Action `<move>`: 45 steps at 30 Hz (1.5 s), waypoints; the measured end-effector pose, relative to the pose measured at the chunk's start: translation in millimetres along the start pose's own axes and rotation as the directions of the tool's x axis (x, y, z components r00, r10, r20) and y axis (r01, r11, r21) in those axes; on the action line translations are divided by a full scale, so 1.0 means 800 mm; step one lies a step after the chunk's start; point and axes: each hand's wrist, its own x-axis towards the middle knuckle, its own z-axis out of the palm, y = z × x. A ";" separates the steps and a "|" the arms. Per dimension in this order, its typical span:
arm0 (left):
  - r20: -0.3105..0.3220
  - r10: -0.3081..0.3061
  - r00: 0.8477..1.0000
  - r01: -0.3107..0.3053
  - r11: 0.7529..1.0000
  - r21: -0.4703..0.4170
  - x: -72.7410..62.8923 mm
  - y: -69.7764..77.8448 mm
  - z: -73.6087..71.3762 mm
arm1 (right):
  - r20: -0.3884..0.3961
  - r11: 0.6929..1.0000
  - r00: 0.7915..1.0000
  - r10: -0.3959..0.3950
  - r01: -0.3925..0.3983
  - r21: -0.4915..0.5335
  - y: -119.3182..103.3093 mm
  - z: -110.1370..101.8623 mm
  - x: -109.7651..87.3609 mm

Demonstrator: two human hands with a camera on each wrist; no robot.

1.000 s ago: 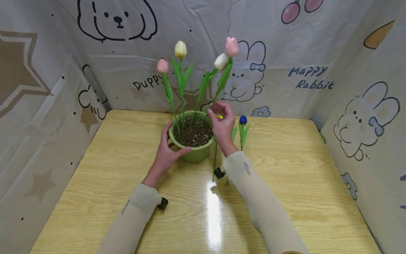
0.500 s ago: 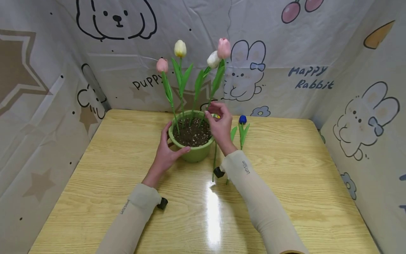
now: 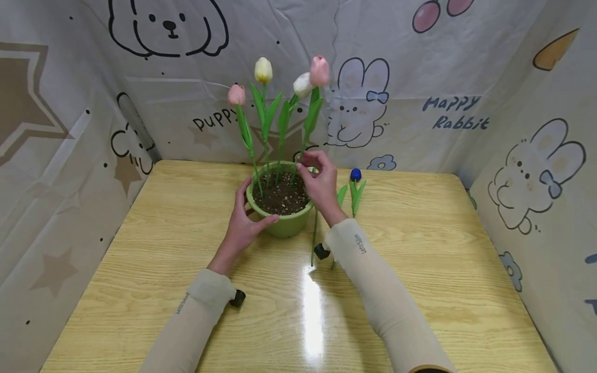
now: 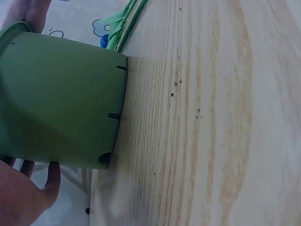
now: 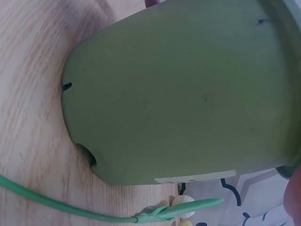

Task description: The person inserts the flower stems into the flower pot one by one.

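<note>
A green flower pot (image 3: 285, 226) filled with dark soil stands on the wooden table. My left hand (image 3: 240, 223) grips its left side, thumb at the front rim; the left wrist view shows fingertips (image 4: 54, 176) against the pot wall. Over the right rim, my right hand (image 3: 323, 184) pinches the stem of a pink tulip (image 3: 319, 71), low down near the soil. Beside it leans a white tulip (image 3: 302, 85). Another pink tulip (image 3: 236, 95) and a cream tulip (image 3: 263, 70) stand in the soil to the left. My right hand covers part of the rim.
Right of the pot lie a blue tulip (image 3: 356, 174) and another green stem (image 3: 314, 243), partly hidden by my right arm. The right wrist view shows a tulip leaf (image 5: 197, 205) beside the pot. Printed cloth (image 3: 401, 57) hangs behind the table. Dark crumbs (image 4: 176, 83) dot the tabletop.
My right hand has shifted left with the pinched stem. The pink bloom and the white one have swung left, and the pink tulip stands more upright. My left hand keeps its place on the pot.
</note>
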 end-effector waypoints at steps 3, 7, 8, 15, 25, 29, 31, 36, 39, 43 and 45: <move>0.001 0.007 1.000 -0.007 1.000 0.006 0.000 0.001 0.000 | 0.014 1.000 1.000 0.008 -0.008 -0.029 0.000 0.000 0.001; 0.005 0.016 1.000 -0.016 1.000 0.014 0.000 0.002 -0.001 | 0.035 0.997 0.999 0.033 -0.030 -0.071 -0.001 0.000 0.003; 0.005 0.017 1.000 -0.018 1.000 0.015 0.000 0.002 -0.001 | 0.040 0.995 0.998 0.038 -0.034 -0.090 -0.002 0.000 0.003; -0.004 0.015 1.000 -0.015 1.000 0.010 0.000 0.000 -0.001 | 0.092 0.983 0.994 0.064 -0.047 -0.179 -0.003 -0.001 0.004; 0.000 0.004 1.000 -0.004 1.000 -0.004 0.000 -0.004 -0.002 | 0.150 0.965 0.986 0.068 -0.027 -0.261 -0.003 -0.002 0.004; 0.001 0.011 1.000 -0.011 1.000 -0.006 0.000 -0.004 -0.002 | 0.157 0.965 0.985 0.072 -0.028 -0.262 -0.003 -0.002 0.004; 0.000 0.012 1.000 -0.012 1.000 -0.009 0.000 -0.004 -0.002 | 0.155 0.967 0.986 0.069 -0.029 -0.252 -0.002 -0.002 0.003; 0.005 0.012 1.000 -0.012 1.000 -0.012 0.000 -0.003 -0.001 | 0.135 0.972 0.990 0.050 -0.017 -0.236 -0.001 -0.004 0.001; 0.010 0.014 1.000 -0.014 1.000 -0.010 0.000 -0.003 -0.001 | 0.118 0.977 0.993 0.029 -0.004 -0.211 0.001 -0.004 0.000; 0.016 0.018 1.000 -0.018 1.000 -0.011 0.000 -0.002 -0.001 | 0.096 0.989 0.995 -0.002 0.016 -0.150 0.002 -0.002 -0.001; 0.017 0.016 1.000 -0.015 1.000 -0.010 0.000 -0.002 -0.001 | 0.088 0.993 0.996 -0.010 0.020 -0.117 0.002 -0.002 0.000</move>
